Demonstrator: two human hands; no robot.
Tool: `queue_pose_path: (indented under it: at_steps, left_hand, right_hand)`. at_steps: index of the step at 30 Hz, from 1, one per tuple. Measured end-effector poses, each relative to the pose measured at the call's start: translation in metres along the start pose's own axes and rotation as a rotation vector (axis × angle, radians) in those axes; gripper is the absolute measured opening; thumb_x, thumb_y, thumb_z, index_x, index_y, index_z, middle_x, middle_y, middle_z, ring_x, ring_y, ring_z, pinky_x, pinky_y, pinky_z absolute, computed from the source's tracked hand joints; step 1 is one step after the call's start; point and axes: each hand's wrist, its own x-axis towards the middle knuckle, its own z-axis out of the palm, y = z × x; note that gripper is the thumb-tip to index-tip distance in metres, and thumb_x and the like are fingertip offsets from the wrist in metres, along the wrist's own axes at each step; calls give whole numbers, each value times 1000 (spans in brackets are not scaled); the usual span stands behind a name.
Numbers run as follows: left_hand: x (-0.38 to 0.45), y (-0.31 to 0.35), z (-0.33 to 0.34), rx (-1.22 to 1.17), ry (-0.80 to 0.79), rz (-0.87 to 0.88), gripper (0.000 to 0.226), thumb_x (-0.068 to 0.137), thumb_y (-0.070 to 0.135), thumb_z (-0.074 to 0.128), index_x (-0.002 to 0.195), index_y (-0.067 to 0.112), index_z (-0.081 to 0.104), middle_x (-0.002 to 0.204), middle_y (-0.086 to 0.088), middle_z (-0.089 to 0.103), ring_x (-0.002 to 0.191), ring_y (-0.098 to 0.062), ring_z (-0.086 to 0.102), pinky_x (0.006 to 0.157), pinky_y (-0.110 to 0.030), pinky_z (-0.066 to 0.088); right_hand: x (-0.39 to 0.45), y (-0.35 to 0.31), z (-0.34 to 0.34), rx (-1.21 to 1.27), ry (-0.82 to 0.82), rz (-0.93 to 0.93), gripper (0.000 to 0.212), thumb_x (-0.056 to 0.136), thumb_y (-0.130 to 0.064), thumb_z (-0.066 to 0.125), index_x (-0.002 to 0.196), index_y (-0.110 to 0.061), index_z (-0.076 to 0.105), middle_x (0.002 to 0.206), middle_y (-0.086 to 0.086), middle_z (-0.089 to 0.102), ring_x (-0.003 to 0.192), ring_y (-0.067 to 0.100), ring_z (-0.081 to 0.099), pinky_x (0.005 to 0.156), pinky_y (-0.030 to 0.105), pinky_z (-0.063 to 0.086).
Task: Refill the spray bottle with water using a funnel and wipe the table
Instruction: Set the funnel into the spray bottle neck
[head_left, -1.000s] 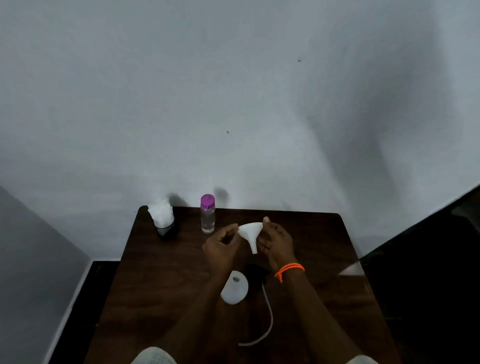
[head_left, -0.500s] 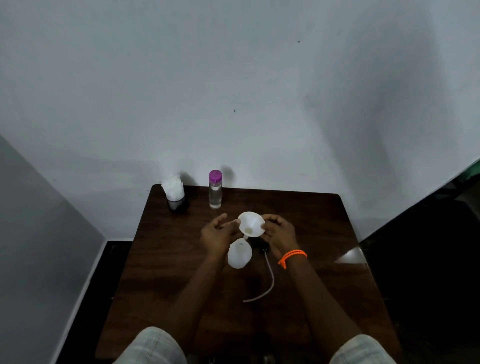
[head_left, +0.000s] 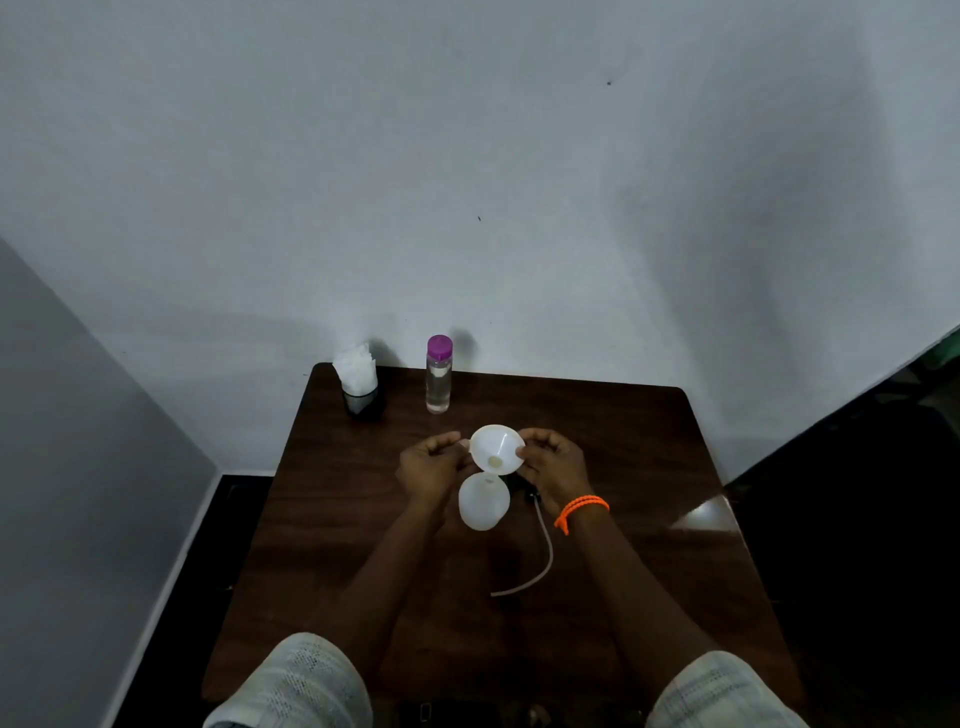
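A white funnel (head_left: 497, 449) stands with its spout in the mouth of the white spray bottle body (head_left: 483, 501) at the middle of the dark wooden table (head_left: 649, 467). My left hand (head_left: 431, 465) pinches the funnel's left rim. My right hand (head_left: 553, 465), with an orange wristband, holds the right rim. The black spray head (head_left: 525, 490) with its long white tube (head_left: 540, 561) lies on the table beside the bottle, partly hidden by my right hand. A clear water bottle (head_left: 439, 375) with a purple cap stands at the back.
A dark holder with white tissues (head_left: 358, 379) stands at the table's back left corner, left of the water bottle. A white wall runs behind the table. Dark floor lies to the left and right. My knees show at the near edge.
The funnel has been turned upright and lowered from mid-air onto the bottle's mouth. The head camera has tilted down, so more of the table shows.
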Motion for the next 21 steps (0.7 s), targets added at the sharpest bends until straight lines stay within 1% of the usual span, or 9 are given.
queue_pose_path:
  at_steps: [2, 5, 7, 11, 15, 19, 21]
  left_hand:
    - [0, -1, -1, 27, 12, 4, 18, 79, 0, 81, 96, 5, 76, 92, -13, 78, 79, -24, 77, 68, -36, 64]
    - [0, 1, -1, 51, 23, 24, 19, 79, -1, 81, 97, 3, 76, 90, -12, 77, 73, -18, 76, 57, -24, 59]
    - [2, -1, -2, 63, 19, 22, 20, 79, -1, 81, 98, 1, 76, 90, -12, 77, 72, -17, 75, 55, -22, 58]
    - [5, -5, -2, 74, 9, -7, 19, 81, -2, 80, 99, -1, 74, 87, -12, 76, 71, -18, 74, 54, -24, 59]
    - [9, -12, -3, 75, -1, -49, 21, 81, -1, 80, 100, -3, 71, 86, -15, 76, 76, -26, 76, 66, -38, 64]
    - [14, -18, -4, 77, 15, -90, 23, 80, -1, 80, 101, -4, 70, 88, -19, 75, 79, -31, 76, 72, -45, 64]
    - [16, -19, -5, 74, 10, -99, 26, 79, 1, 82, 102, -3, 69, 88, -18, 76, 79, -30, 76, 74, -48, 64]
  right_hand:
    - [1, 3, 1, -10, -3, 3, 24, 83, 15, 65, 103, 3, 70, 100, 18, 72, 100, 37, 69, 76, 41, 62]
    - [1, 5, 2, -28, -8, 3, 25, 83, 17, 64, 106, 6, 69, 97, 15, 72, 96, 34, 69, 76, 39, 63]
    - [0, 7, 1, -37, -12, 0, 25, 83, 17, 64, 105, 6, 69, 95, 15, 72, 93, 32, 70, 74, 38, 63]
    - [2, 10, -1, -44, -12, 7, 23, 84, 18, 62, 100, 3, 69, 92, 13, 72, 90, 29, 69, 70, 33, 62]
    - [6, 16, -4, -38, -10, 28, 26, 83, 19, 63, 92, -3, 70, 91, 13, 71, 89, 27, 68, 70, 33, 61]
    - [9, 20, -8, -64, -15, 45, 27, 81, 18, 67, 96, -4, 70, 94, 12, 71, 92, 28, 69, 77, 39, 61]
    - [10, 21, -10, -62, -32, 54, 27, 80, 17, 70, 97, -4, 70, 95, 12, 71, 93, 27, 70, 77, 38, 62]
